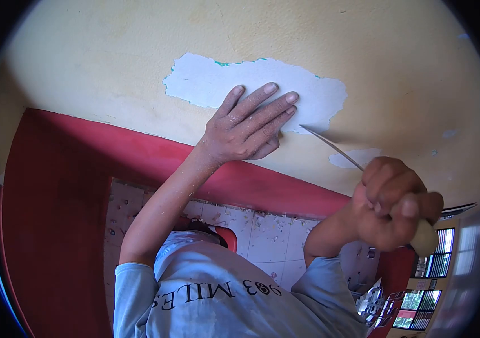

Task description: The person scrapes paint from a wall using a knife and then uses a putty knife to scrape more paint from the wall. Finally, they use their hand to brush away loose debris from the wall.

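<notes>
My left hand [245,124] lies with fingers stretched out on the yellow wall, its fingertips over a bare white patch [206,81] with ragged edges and bits of green along the top. My right hand [395,203] is closed round the pale, rounded handle of a scraper [333,145]. The scraper's thin metal blade shows nearly edge-on, and its tip is at the lower edge of the white patch, just right of my left fingers. Most of the handle is hidden in my fist. Pale dust speckles my left hand and forearm.
A smaller bare patch [355,158] sits lower right on the wall. Below the yellow runs a red band [240,183]. Paint flakes litter the tiled floor [268,242], where part of a red object [227,239] shows behind my body. Barred windows [417,310] are at the far right.
</notes>
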A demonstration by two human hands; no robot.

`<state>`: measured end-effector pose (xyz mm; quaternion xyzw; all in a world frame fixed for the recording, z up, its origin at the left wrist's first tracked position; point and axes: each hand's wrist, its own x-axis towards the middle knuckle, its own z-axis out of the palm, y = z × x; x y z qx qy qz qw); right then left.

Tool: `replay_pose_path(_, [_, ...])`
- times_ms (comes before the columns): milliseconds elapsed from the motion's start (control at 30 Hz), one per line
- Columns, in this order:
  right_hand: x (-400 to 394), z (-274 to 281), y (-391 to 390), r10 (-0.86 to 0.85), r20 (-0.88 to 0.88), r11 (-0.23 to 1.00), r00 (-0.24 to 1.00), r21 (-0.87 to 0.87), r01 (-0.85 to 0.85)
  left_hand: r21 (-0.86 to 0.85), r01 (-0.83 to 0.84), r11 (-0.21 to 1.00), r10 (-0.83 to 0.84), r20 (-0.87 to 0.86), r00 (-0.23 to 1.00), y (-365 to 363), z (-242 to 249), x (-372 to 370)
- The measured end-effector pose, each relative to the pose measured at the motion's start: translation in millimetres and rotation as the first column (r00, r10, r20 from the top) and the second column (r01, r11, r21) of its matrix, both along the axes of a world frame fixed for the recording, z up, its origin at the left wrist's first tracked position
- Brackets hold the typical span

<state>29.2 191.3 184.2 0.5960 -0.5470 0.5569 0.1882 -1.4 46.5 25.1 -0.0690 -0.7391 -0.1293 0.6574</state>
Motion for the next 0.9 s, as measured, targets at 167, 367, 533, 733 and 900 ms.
replay_pose_path(167, [0.7, -8.1, -1.7, -0.059, 0.061, 0.997, 0.996, -0.043, 0.061, -0.001, -0.007, 1.0, 0.007, -0.003, 1.0, 0.7, -1.0, -0.5])
replay_pose_path(367, [-2.0, -7.4, 0.0, 0.016, 0.081, 0.996, 0.997, -0.083, -0.01, -0.016, -0.005, 1.0, 0.005, 0.008, 1.0, -0.2, -0.5, 0.5])
replay_pose_path(533, [-8.8, -25.3, -1.5, -0.18, 0.104, 0.976, 0.978, -0.103, 0.191, -0.016, 0.021, 1.0, -0.02, 0.015, 1.0, 0.2, 0.8, 2.0])
replay_pose_path(733, [-5.4, -17.1, -5.5, -0.079, 0.161, 0.994, 0.984, -0.06, 0.09, -0.021, -0.002, 1.0, 0.002, 0.001, 1.0, 0.0, 0.7, 1.5])
replay_pose_path(900, [-6.7, -21.0, -5.0, -0.216, 0.183, 0.971, 0.959, -0.062, 0.23, -0.025, -0.022, 0.999, 0.022, 0.009, 1.0, -1.3, 0.6, 1.3])
